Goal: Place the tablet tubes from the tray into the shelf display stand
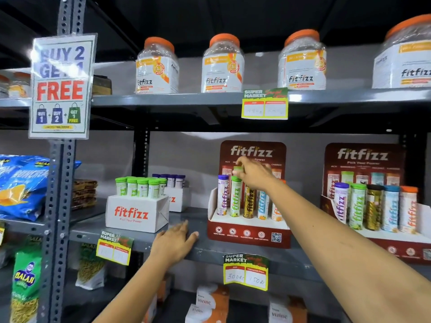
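A white fitfizz tray (pixel 137 214) on the middle shelf holds several green-capped tablet tubes (pixel 142 187). To its right stands a maroon fitfizz display stand (pixel 249 231) with a front row of purple, green, gold, blue and orange tubes. My right hand (pixel 253 174) reaches into the stand's back row, fingers closed on the cap of a green-capped tube (pixel 238 170) behind the front green tube (pixel 235 198). My left hand (pixel 173 243) rests flat on the shelf edge between tray and stand, fingers apart, holding nothing.
A second white tray (pixel 176 197) with purple-capped tubes stands behind the first. Another filled fitfizz stand (pixel 373 194) is at the right. Orange-lidded jars (pixel 222 64) line the upper shelf. Snack bags (pixel 21 185) fill the left bay. Price tags hang from the shelf edges.
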